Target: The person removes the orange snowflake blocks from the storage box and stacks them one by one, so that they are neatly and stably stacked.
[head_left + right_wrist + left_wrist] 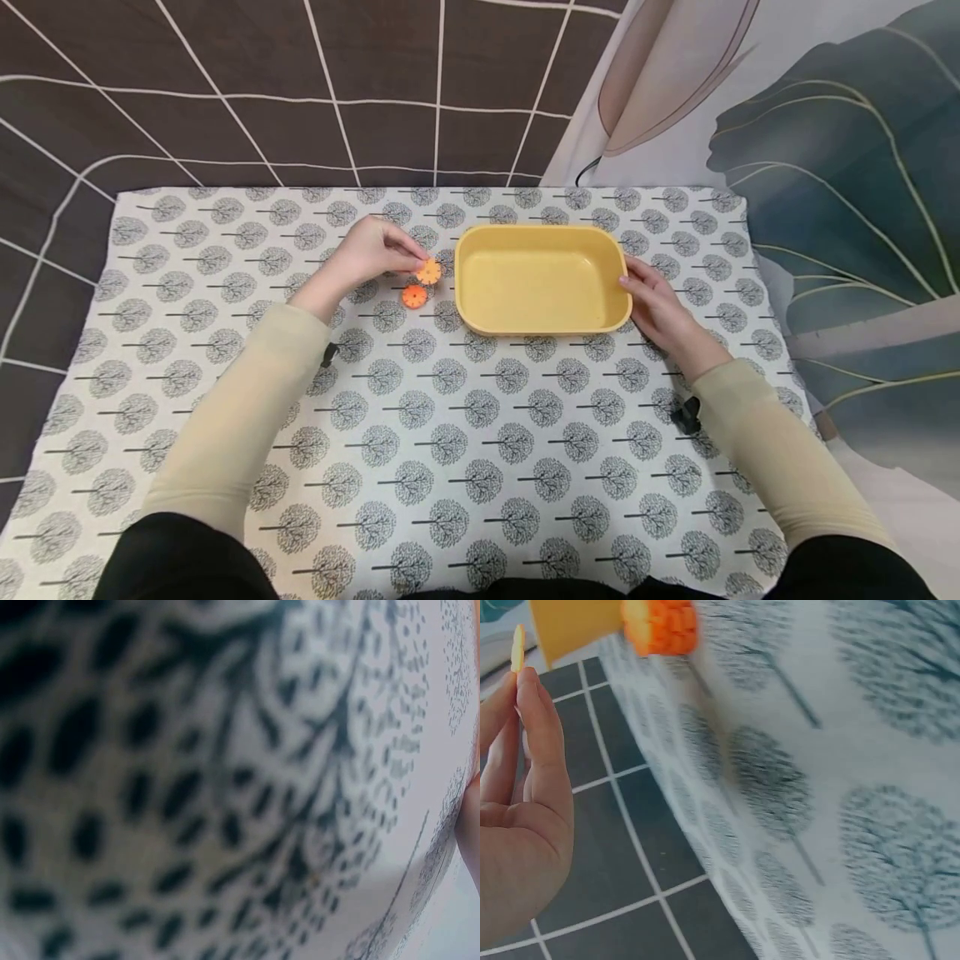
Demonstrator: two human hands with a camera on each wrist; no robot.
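Observation:
A lighter orange notched disc is pinched between the thumb and fingertips of my left hand. Its thin edge points up from the fingertips in the left wrist view. Just below it in the head view sits an orange stack of notched discs, whose layered side shows in the left wrist view. My right hand grips the right end of a yellow rectangular basin, thumb at the rim and fingers outside. Nothing lies inside the basin. Only a sliver of that hand shows in the right wrist view.
A white cloth with a tree print covers the table. Behind it hangs a dark fabric with white grid lines. A leaf-patterned curtain stands along the right side.

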